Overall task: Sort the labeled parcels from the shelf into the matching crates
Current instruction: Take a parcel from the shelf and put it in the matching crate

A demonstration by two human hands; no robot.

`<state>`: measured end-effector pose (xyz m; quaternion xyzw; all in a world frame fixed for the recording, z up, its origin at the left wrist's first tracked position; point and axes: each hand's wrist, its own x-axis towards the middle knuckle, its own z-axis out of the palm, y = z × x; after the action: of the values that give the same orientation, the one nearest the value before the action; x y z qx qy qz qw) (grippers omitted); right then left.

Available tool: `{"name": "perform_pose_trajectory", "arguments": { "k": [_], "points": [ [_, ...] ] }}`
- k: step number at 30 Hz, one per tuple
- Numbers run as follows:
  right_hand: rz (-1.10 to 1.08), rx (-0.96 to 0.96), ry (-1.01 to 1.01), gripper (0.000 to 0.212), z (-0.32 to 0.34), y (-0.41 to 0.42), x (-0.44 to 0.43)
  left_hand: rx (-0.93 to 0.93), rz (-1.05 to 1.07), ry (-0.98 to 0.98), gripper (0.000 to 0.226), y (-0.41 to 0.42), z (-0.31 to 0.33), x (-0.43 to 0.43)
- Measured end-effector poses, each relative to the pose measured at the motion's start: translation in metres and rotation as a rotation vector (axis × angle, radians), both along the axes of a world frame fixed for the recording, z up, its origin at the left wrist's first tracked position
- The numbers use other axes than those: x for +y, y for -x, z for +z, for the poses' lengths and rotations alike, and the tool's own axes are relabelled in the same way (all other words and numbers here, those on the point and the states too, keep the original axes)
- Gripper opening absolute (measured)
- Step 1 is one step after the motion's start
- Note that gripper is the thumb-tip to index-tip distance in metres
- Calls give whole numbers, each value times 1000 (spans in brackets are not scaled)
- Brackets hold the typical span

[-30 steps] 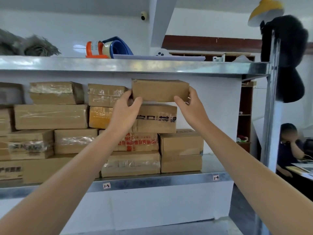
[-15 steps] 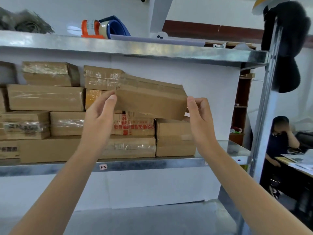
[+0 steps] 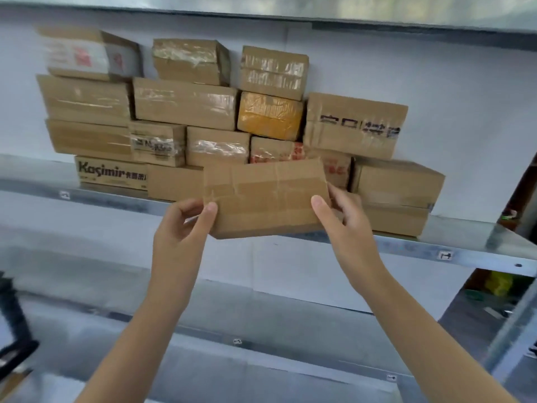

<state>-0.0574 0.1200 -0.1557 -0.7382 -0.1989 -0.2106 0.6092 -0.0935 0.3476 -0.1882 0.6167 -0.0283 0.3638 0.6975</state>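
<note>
I hold a plain brown taped cardboard parcel [image 3: 266, 199] in front of the shelf, off the stack, with its broad taped face toward me. My left hand [image 3: 180, 231] grips its left end, thumb on the front. My right hand [image 3: 345, 225] grips its right end, thumb on the front and fingers behind. Behind it, several taped parcels [image 3: 186, 103] are stacked on the metal shelf [image 3: 465, 242]; one is orange-yellow [image 3: 268, 116]. No label shows on the face toward me. No crate is in view.
A lower metal shelf [image 3: 261, 324] runs below my arms. The upper shelf's underside [image 3: 348, 13] spans the top. A shelf upright [image 3: 511, 327] stands at the right. A dark object [image 3: 14, 330] sits at the left edge.
The parcel has come down and toward me from the top of the stack. It has turned, so the taped face now faces me. My view has tilted downward and left.
</note>
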Motion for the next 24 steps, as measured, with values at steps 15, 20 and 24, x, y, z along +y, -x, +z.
{"name": "perform_pose_trajectory", "arguments": {
  "k": [15, 20, 24],
  "points": [
    [86, 176, 164, 22, -99, -15, 85, 304, 294, -226, 21, 51, -73, 76],
    [161, 286, 58, 38, -104, -12, 112, 338, 282, -114, 32, 58, -92, 96],
    [164, 312, 58, 44, -108, -15, 131, 348, 267, -12, 27, 66, -101, 105]
  ]
}}
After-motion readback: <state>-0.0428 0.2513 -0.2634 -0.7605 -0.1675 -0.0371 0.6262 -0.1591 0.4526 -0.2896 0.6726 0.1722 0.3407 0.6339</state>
